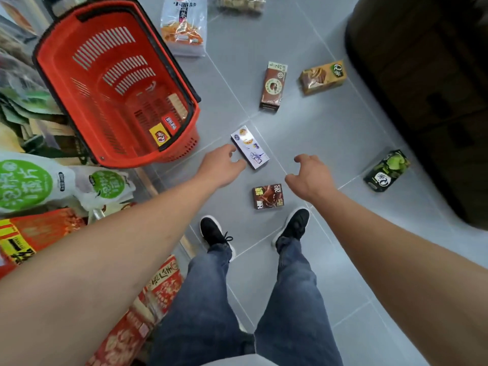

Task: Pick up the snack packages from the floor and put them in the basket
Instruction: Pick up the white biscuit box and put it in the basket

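A red basket (60,83) stands on the grey floor at the upper left, with two small packs (165,129) at its bottom. My left hand (220,165) reaches down to a white box (250,147), with thumb and fingers at its near-left edge. My right hand (310,178) hovers with loosely curled fingers and holds nothing, just right of a dark chocolate box (268,196). Farther off lie a brown box (273,87), a tan box (322,76), a green box (386,171) and a white bag (183,25).
Shelves of snack bags (39,180) run along the left edge. A dark cabinet (427,88) fills the upper right. My two feet (253,231) stand on the tiles just below the chocolate box. Another clear bag (240,3) lies at the top edge.
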Tool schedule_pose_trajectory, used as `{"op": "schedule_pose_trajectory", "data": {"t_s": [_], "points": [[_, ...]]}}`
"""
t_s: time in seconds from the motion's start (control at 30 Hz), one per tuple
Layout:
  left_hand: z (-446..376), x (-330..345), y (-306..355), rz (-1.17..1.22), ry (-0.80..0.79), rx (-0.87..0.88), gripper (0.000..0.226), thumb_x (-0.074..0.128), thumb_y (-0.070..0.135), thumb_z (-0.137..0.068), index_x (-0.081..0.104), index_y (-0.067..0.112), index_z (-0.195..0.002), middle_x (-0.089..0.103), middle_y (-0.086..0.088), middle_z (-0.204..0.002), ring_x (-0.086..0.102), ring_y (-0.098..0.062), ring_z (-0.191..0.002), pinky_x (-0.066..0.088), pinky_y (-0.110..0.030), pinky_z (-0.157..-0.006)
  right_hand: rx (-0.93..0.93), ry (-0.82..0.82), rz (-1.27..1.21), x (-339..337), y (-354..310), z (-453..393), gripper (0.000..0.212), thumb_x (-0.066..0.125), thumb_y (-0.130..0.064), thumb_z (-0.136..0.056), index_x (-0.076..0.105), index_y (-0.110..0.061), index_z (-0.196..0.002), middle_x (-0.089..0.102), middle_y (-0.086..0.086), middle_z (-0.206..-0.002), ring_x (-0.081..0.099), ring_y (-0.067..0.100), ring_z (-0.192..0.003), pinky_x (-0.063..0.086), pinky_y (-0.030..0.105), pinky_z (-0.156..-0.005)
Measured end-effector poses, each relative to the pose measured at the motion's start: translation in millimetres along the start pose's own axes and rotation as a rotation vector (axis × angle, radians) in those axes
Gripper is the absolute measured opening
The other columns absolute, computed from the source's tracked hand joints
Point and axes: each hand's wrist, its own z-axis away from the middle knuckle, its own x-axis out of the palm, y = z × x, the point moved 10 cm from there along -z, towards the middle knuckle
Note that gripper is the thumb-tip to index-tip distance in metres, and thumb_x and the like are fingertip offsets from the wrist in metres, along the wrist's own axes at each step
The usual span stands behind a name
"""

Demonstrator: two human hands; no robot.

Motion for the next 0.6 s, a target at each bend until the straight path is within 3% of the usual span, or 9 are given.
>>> {"op": "schedule_pose_trajectory", "data": {"t_s": [0.33,0.6], "points": [[-82,82,33,0.036,0.013,-0.157,0.054,0.063,0.037,-0.089,0.053,0.018,-0.138,0.058,-0.006,-0.138,0.053,-0.024,-0.128,0.039,-0.029,-0.102,-0.047,-0.159,0.01,19,78,-111,0.059,0.058,-0.026,-0.089,0.043,-0.012,-0.144,0.043,0.012,-0.145,0.044,0.032,-0.131,0.041,0.038,-0.102],[-175,154,-8,0.118,-0.042,-0.269,0.05,0.062,0.033,-0.09,0.055,0.017,-0.137,0.058,-0.005,-0.139,0.052,-0.019,-0.13,0.037,-0.025,-0.103,-0.042,-0.21,0.021,81,101,-213,0.057,0.058,-0.024,-0.089,0.044,-0.012,-0.143,0.044,0.012,-0.144,0.047,0.033,-0.128,0.041,0.037,-0.101]]}}
